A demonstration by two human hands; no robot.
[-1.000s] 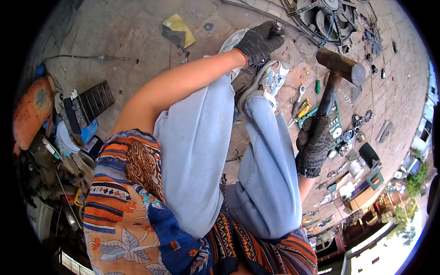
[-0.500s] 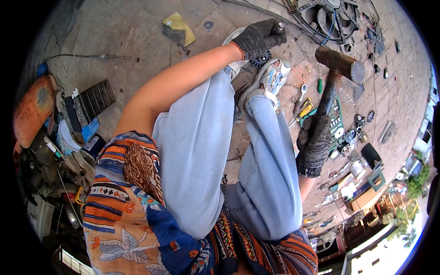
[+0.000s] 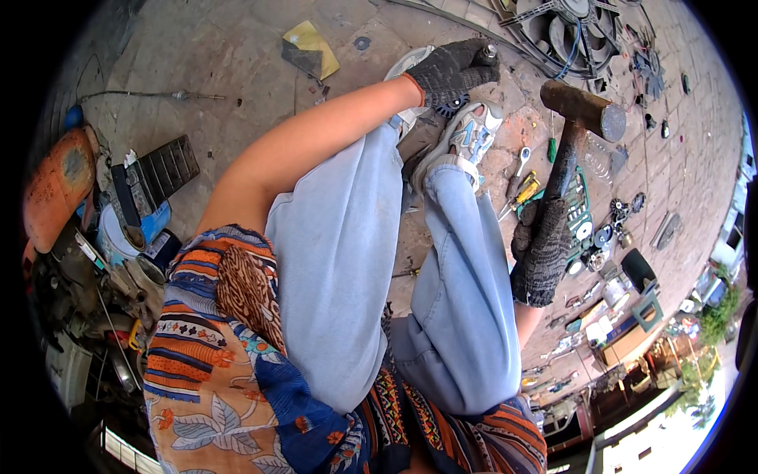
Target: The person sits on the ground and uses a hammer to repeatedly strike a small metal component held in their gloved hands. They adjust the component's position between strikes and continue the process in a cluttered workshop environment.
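Observation:
My right hand (image 3: 542, 251), in a dark knitted glove, is wrapped round the handle of a sledgehammer (image 3: 583, 112). Its heavy, worn steel head is raised at the upper right. In a matching glove with an orange cuff, my left hand (image 3: 455, 73) reaches out past my shoes. Its fingers are closed round a metal rod, whose round shiny end (image 3: 490, 51) pokes out on top; the rest of it is hidden by the fist. Just under that hand, partly covered, a dark toothed gear (image 3: 452, 105) shows beside my shoe (image 3: 474, 134).
A ratchet wrench (image 3: 522, 160), yellow-handled screwdrivers (image 3: 524, 190) and a green tool case (image 3: 582, 212) lie right of my leg. Farther off is a radiator fan (image 3: 562, 35). Yellow sandpaper-like sheet (image 3: 313, 49) lies ahead on the left. Scrap parts and a bucket (image 3: 126, 237) crowd the left side.
My left hand and the rod have shifted very slightly to the right in the picture. The hammer and my right hand stay almost where they were.

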